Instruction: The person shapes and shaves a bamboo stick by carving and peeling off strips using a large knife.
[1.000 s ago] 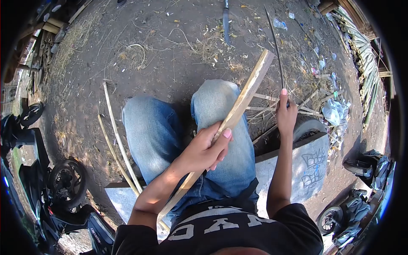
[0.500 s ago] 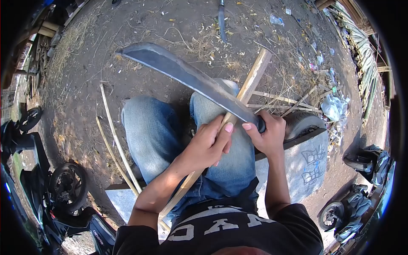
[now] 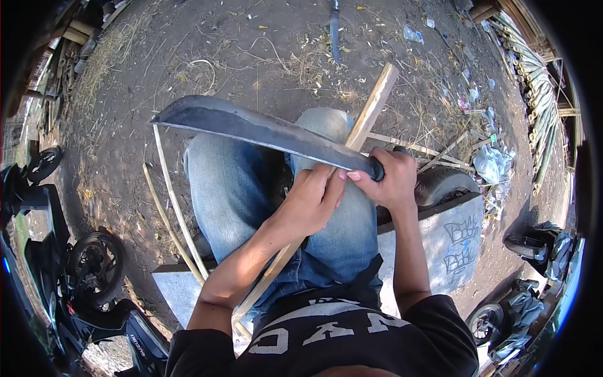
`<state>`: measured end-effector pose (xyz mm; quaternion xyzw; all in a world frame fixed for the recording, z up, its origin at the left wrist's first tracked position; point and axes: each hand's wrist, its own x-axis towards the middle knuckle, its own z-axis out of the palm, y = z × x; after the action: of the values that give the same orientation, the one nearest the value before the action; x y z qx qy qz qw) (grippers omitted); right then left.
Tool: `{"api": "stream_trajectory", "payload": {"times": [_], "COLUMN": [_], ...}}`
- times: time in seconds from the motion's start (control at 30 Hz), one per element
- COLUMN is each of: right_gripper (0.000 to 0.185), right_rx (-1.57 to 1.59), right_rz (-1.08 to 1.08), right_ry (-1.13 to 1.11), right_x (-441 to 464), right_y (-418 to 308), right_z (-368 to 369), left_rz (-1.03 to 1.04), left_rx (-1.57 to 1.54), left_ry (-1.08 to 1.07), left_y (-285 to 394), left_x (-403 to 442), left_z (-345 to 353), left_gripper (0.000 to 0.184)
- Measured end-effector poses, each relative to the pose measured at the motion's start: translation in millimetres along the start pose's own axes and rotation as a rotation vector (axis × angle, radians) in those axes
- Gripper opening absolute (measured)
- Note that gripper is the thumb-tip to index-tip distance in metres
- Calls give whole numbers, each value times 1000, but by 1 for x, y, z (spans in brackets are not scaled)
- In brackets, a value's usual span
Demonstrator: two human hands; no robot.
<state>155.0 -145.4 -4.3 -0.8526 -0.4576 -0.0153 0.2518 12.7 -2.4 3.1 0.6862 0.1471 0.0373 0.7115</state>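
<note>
"Dirt ground point(image 3: 251, 75) goes all around two legs point(image 3: 220, 201). What is new?"

"One big knife point(image 3: 251, 129) now goes across one wood stick point(image 3: 375, 100), not off to the side like before. Its tip is lower than a blink ago, too."

"Where is the stick?"

"Slanting over the right leg. The left hand point(image 3: 314, 198) wraps around it."

"And the right hand point(image 3: 394, 179)?"

"Closed on the big knife's handle. I count one small knife point(image 3: 335, 38) on the dirt and two thin strips point(image 3: 173, 188) by the left leg."
</note>
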Motion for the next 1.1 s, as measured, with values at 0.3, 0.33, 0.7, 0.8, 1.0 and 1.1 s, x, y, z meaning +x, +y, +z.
{"api": "stream_trajectory", "payload": {"times": [0.3,0.33,0.7,0.8,1.0,1.1], "right_gripper": [66,66,64,65,66,72], "right_rx": [-77,-78,-59,-17,-118,-162], "right_rz": [574,560,92,113,1,-67], "right_ry": [318,317,25,9,7,37], "right_x": [23,20,-23,-21,-11,-4], "right_y": [83,83,-11,-9,-2,6], "right_z": [-35,-34,-4,1,-2,-4], "left_rz": [48,-19,-128,-20,112,118], "left_rx": [50,18,-1,80,193,210], "left_ry": [-8,-11,-21,17,61,82], "left_y": [2,7,10,7,-9,-12], "left_x": [-17,-15,-10,-10,-12,-9], "left_z": [-2,-3,4,6,3,4], "left_gripper": [32,33,27,28,29,30]}}
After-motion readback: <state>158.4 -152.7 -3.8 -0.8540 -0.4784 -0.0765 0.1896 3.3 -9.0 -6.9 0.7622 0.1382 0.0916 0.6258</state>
